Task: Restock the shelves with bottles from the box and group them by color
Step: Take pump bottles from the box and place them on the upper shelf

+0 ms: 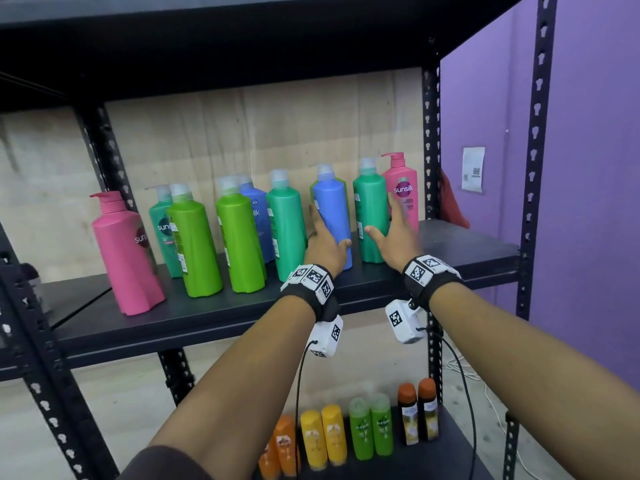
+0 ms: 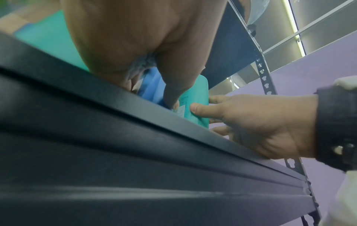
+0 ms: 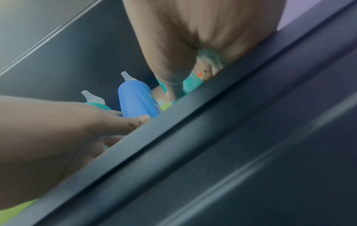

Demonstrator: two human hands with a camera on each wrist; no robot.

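On the dark shelf [image 1: 460, 258] stands a mixed row of large bottles. My left hand [image 1: 327, 235] grips a blue bottle [image 1: 332, 209], thumb on its right side and fingers round its left. My right hand [image 1: 382, 225] holds the teal-green bottle [image 1: 370, 202] beside it, thumb on the left and fingers between it and a pink bottle [image 1: 403, 188]. The left wrist view shows the blue bottle [image 2: 152, 85] under my thumb and my right hand [image 2: 204, 104] on the teal bottle [image 2: 200, 91]. In the right wrist view the blue bottle [image 3: 135, 97] stands upright.
Left along the shelf stand a teal bottle [image 1: 287, 226], a second blue one [image 1: 258, 216] at the back, two lime-green bottles [image 1: 239, 240], another teal one [image 1: 161, 226] and a pink pump bottle [image 1: 128, 251]. Small orange, yellow and green bottles [image 1: 370, 424] fill the lower shelf. The upright post [image 1: 431, 168] stands at the right.
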